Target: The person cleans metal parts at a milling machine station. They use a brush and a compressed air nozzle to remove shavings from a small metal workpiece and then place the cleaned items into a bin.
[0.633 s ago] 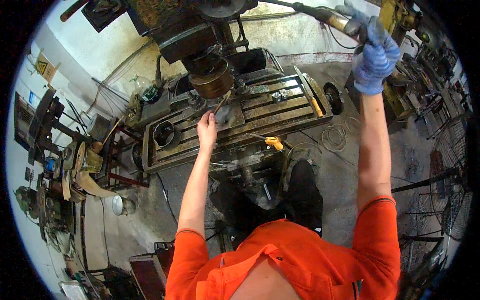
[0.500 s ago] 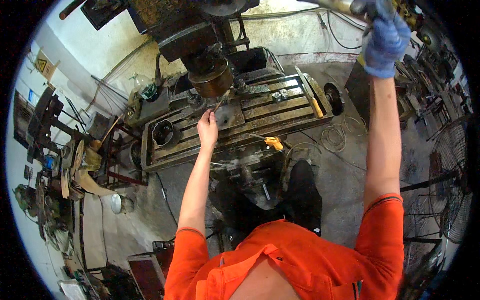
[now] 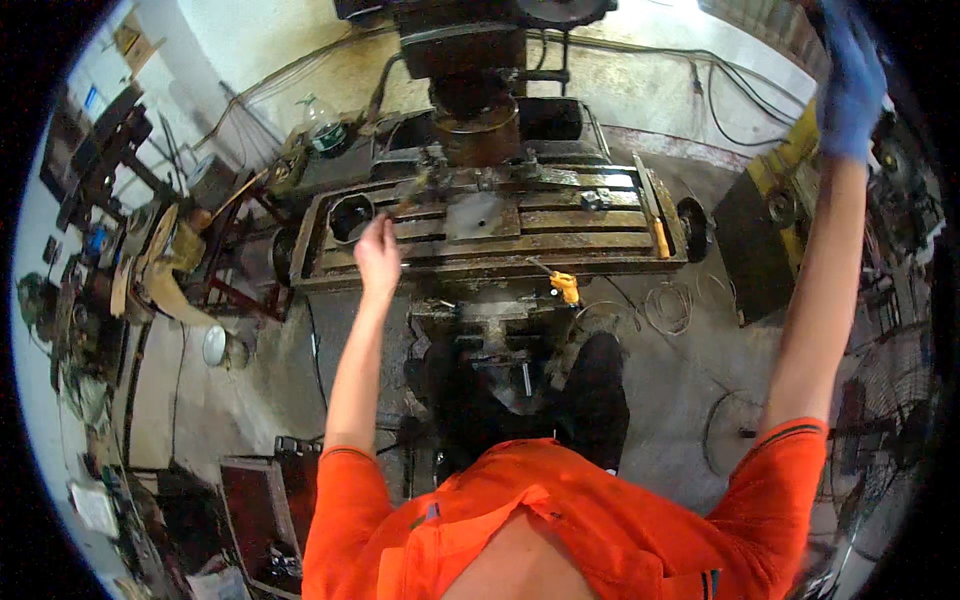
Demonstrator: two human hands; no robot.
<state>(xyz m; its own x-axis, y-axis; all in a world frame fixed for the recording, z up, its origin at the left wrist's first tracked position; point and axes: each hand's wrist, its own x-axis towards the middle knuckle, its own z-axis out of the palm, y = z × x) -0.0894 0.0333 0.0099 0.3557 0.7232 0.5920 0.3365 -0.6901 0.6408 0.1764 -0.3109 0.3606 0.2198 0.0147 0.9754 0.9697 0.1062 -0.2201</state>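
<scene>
My bare left hand is closed on a thin brush-like stick, blurred, its far end pointing up and right over the slotted machine table. Just left of that hand stands a dark round pot on the table. Behind the stick, the milling machine's spindle head hangs above a flat grey plate. My right hand, in a blue glove, is raised at the upper right rim of the picture. Its fingers are smeared and partly cut off, so what they touch is hidden.
A yellow-handled tool sits at the table's front edge. On the table's right lie a long file-like tool with a yellow handle and a small metal block. Coiled cable is on the floor; a fan stands right.
My left hand has moved left with the stick, from near the spindle to beside the pot. My gloved right hand has gone farther to the upper right. The view has shifted too.
</scene>
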